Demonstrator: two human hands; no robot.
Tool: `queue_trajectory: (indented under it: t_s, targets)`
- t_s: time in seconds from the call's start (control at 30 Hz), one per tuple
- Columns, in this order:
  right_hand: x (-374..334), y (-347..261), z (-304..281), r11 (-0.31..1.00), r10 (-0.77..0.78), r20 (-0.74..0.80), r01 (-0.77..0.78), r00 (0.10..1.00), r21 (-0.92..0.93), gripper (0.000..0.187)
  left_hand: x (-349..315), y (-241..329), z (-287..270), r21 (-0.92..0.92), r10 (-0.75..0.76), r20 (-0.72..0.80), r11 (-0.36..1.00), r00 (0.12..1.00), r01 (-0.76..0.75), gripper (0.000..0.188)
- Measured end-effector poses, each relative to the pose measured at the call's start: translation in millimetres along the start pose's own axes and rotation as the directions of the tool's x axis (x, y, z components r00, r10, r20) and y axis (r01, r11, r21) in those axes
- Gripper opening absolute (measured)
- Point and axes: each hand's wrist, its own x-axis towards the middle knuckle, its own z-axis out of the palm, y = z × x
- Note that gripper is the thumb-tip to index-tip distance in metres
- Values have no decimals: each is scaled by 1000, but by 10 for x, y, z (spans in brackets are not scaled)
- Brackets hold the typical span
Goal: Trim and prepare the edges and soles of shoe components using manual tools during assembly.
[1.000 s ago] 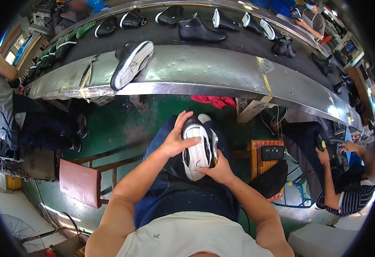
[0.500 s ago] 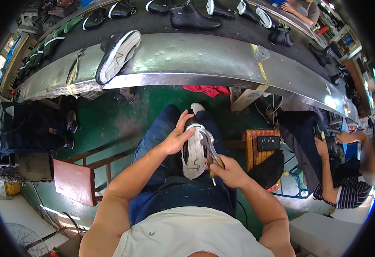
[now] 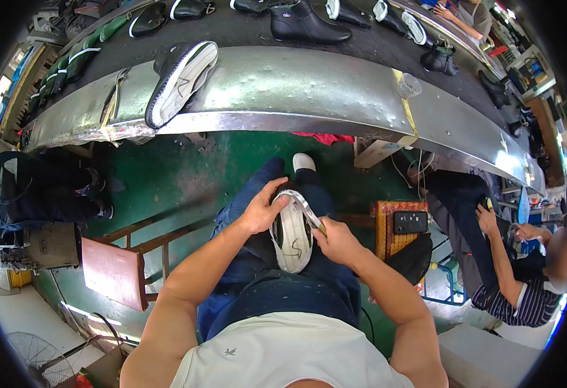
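Observation:
A boot [image 3: 293, 244] lies sole up across my lap, its whitish underside marked with a dark scrawl. My left hand [image 3: 262, 210] grips its far end, fingers over the far-left edge and thumb on the sole. In my right hand [image 3: 339, 242], closed around the handles, is a pair of metal pliers [image 3: 306, 211]. The tool's head lies against the far right part of the sole's rim. Whether the jaws pinch any material cannot be made out. Most of the boot's dark upper is hidden below the sole and my left hand.
Ahead runs a metal-edged bench [image 3: 283, 77] with a white-soled boot [image 3: 183, 84], a black ankle boot [image 3: 306, 23] and a clear cup [image 3: 409, 85]. A phone [image 3: 410, 222] lies on a patterned seat to my right, near a seated co-worker [image 3: 516, 284]. A brown stool [image 3: 112, 271] stands left.
My right hand has moved up and slightly left, bringing the pliers from over the sole to its far right rim. The left hand keeps its hold; my view has shifted slightly.

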Motion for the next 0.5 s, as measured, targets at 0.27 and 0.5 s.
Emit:
queue_trajectory:
  t_s: [0.27, 0.5]
  targets:
    - [-123, -225, -128, 990, 11, -92, -23, 996, -137, 26, 103, 240, 2, -181, -203, 70, 960, 977, 212, 55]
    - [-85, -342, -719, 960, 249, 335, -277, 909, 39, 20, 178, 156, 62, -135, -239, -28, 963, 971, 233, 54]
